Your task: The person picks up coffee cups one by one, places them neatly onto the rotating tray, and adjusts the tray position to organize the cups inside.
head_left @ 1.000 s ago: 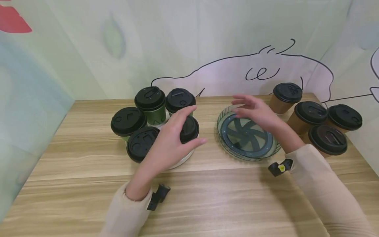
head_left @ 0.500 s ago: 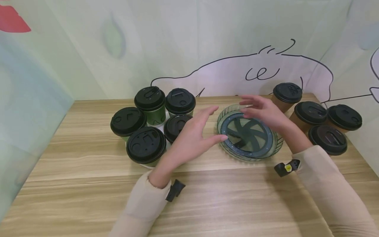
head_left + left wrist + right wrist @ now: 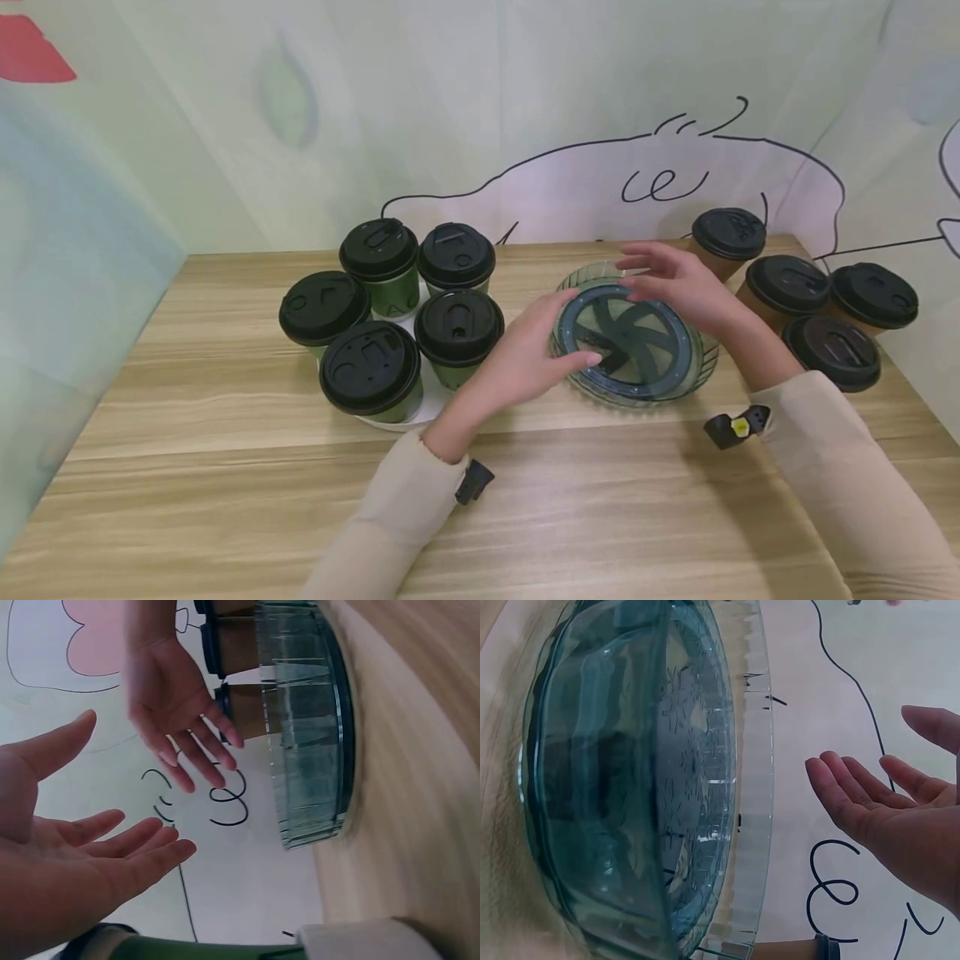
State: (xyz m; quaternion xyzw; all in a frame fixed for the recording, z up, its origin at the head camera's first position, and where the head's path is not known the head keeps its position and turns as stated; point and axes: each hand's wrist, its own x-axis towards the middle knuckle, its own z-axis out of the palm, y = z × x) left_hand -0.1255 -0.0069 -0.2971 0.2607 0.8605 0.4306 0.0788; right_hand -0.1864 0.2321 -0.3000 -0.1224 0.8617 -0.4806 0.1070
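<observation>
A round, clear greenish tray (image 3: 708,362) with a blue ring and curved spokes in its bottom sits on the table, right of centre. My left hand (image 3: 525,354) hovers at its left side, thumb and fingers spread apart. Over the tray's far right part is my right hand (image 3: 678,287), its fingers loosely bent. Both palms face each other. In the left wrist view, air shows between the hands and the tray wall (image 3: 307,735). The right wrist view also has the right hand (image 3: 907,817) apart from the tray. Neither hand holds anything.
Left of the tray, several green paper cups with black lids (image 3: 371,367) stand on a white round base (image 3: 433,406). Several brown cups with black lids (image 3: 787,283) stand at the right. A printed backdrop (image 3: 450,108) rises behind the table (image 3: 225,475).
My left hand has moved right, away from the green cups and to the tray's left edge. The right hand has shifted slightly right. The cups and tray stay put.
</observation>
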